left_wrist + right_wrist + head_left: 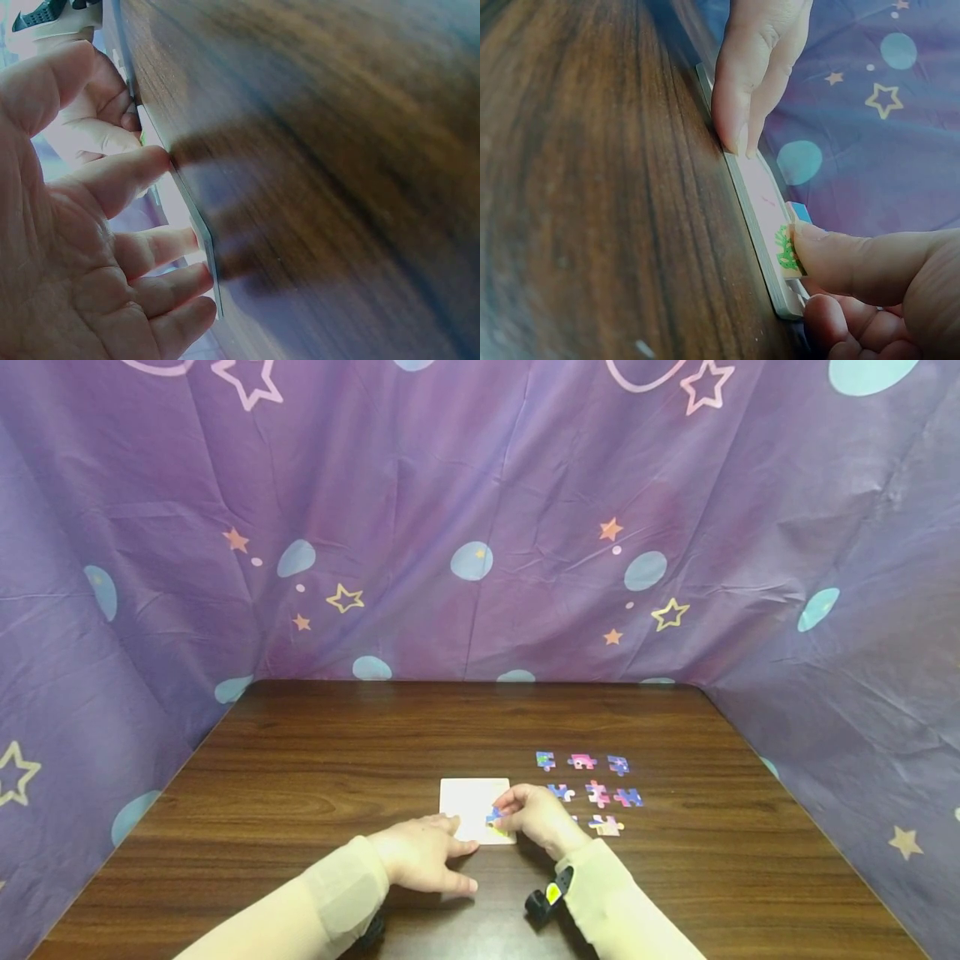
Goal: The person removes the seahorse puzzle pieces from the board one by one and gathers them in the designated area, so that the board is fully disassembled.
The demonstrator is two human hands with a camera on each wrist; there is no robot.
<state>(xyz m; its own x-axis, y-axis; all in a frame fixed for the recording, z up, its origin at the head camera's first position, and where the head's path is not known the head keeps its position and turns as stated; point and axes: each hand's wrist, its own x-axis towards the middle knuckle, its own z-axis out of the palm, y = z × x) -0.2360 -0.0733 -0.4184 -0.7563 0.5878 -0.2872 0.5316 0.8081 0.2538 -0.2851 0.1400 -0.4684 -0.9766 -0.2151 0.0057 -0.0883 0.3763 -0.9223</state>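
Note:
A white square puzzle board [467, 800] lies flat on the table in the head view. My right hand [542, 817] pinches a jigsaw piece [786, 249] between thumb and fingers at the board's right side; the piece shows green, yellow and blue. In the right wrist view that piece is tilted over the board's tray, close to its corner. My left hand [422, 853] is spread, and its fingertips rest on the near left part of the board. From the left wrist view, the fingers [169, 289] touch the board's edge [201, 225].
To the right of the board lie several loose jigsaw pieces [597, 793] in rough rows, pink, blue and purple. One is partly hidden behind my right hand. The brown wooden table [337, 735] ends at a purple patterned curtain [420, 485] at the back and sides.

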